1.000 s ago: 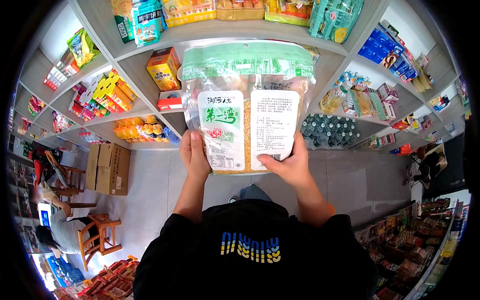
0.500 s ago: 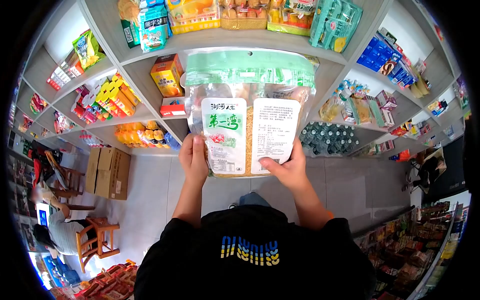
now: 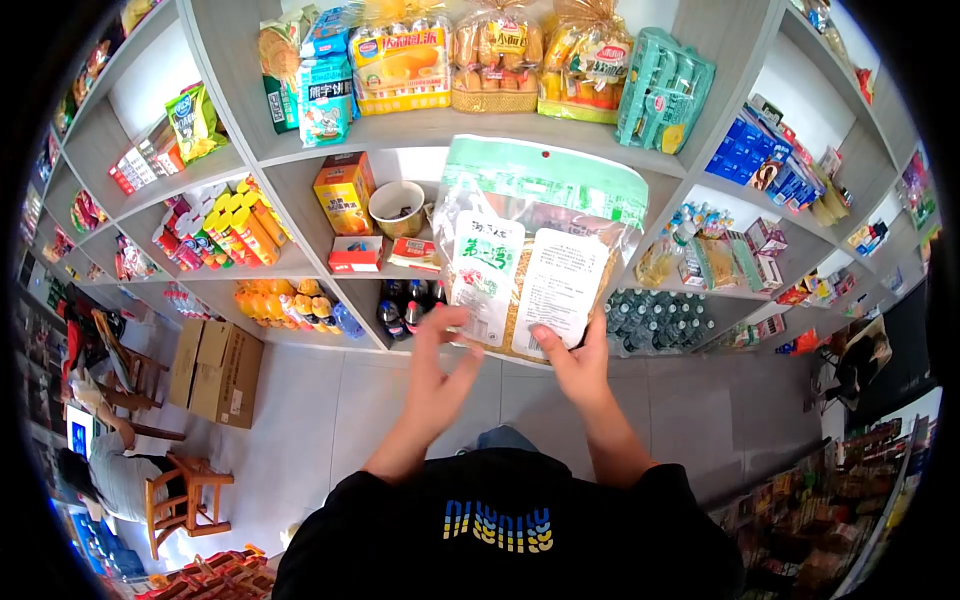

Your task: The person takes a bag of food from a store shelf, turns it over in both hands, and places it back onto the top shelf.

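A clear plastic bag [image 3: 565, 285] with a green top band, two white labels and golden-brown grain-like contents hangs in front of the shelves, slightly tilted. My right hand [image 3: 582, 365] grips its lower right edge, thumb over the front label and fingers hidden behind. At the lower left corner is my left hand [image 3: 437, 378], fingers spread and apart, close to the bag; whether a fingertip touches it I cannot tell. Behind the bag, one shelf compartment holds a white tub [image 3: 398, 208], a yellow box [image 3: 343, 196] and a red box [image 3: 356, 254].
Packaged breads [image 3: 497, 60] line the shelf above. Bottles [image 3: 655, 320] stand low on the right, dark-drink bottles [image 3: 410, 308] low in the middle. On the left floor are a cardboard carton [image 3: 225, 372] and a wooden chair [image 3: 190, 495] with a seated person [image 3: 125, 475].
My left hand has let go of the bag's left edge and its fingers have spread. The bag, held in my right hand, has shifted right and tilted, uncovering the white tub.
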`<state>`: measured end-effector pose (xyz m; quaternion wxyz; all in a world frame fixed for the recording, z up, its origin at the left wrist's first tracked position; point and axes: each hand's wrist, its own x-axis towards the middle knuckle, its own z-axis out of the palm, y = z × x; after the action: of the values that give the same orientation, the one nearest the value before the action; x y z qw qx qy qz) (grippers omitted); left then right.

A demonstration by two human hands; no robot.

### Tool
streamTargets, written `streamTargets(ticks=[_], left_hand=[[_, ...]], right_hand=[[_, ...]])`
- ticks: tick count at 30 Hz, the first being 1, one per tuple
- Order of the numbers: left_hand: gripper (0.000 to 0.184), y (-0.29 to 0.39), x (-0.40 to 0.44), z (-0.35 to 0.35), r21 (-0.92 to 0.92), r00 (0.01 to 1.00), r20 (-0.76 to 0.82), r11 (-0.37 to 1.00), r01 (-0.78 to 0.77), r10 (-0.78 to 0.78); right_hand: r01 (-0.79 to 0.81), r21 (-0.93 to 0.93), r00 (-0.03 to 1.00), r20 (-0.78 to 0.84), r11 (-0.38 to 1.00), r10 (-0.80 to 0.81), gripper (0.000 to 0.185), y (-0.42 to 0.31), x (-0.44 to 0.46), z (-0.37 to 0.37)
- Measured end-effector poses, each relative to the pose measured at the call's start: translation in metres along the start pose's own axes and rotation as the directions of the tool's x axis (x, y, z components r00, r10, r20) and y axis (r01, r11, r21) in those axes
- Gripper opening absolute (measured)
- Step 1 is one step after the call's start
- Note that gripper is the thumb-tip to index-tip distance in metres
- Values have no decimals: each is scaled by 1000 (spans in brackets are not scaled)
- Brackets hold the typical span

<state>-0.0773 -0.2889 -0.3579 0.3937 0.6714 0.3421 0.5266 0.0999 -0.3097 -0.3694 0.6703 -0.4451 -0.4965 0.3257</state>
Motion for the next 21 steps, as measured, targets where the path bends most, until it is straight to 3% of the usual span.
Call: streamTargets(ticks=[1, 3, 7, 10, 12, 14, 17, 19, 21], left_hand=[[40, 6, -1, 5, 0, 1000, -6, 1000, -6, 6], [49, 17, -2, 13, 7, 988, 150, 1000, 20, -21], [60, 13, -8, 27, -57, 977, 214, 998, 32, -19], [67, 11, -9, 37, -7, 974, 228, 1000, -1, 2], [71, 5, -10, 43, -43, 976, 217, 999, 23, -13], [75, 3, -11, 45, -79, 978, 208, 996, 50, -32], [83, 3, -12, 48, -142, 975, 222, 988, 56, -23], [84, 2, -14, 51, -335, 995, 100, 941, 55, -22], [84, -7, -14, 49, -340, 995, 91, 937, 73, -44]], right_hand=[[-3, -27, 999, -37, 1000, 2, 49, 3, 1, 0], [-3, -54, 998, -69, 999, -1, 48, 5, 2, 0], [9, -195, 990, -136, 981, -36, 48, 5, 3, 1], [2, -240, 987, -153, 971, -39, 50, 9, -1, 3], [-12, -246, 987, -157, 969, -28, 51, 10, -4, 5], [57, -381, 986, -123, 923, -112, 55, 9, -8, 8], [148, -398, 979, -68, 905, -190, 54, 10, -11, 12], [191, -408, 971, -53, 893, -232, 55, 14, -18, 15], [202, -496, 973, 4, 844, -231, 58, 6, -22, 18]])
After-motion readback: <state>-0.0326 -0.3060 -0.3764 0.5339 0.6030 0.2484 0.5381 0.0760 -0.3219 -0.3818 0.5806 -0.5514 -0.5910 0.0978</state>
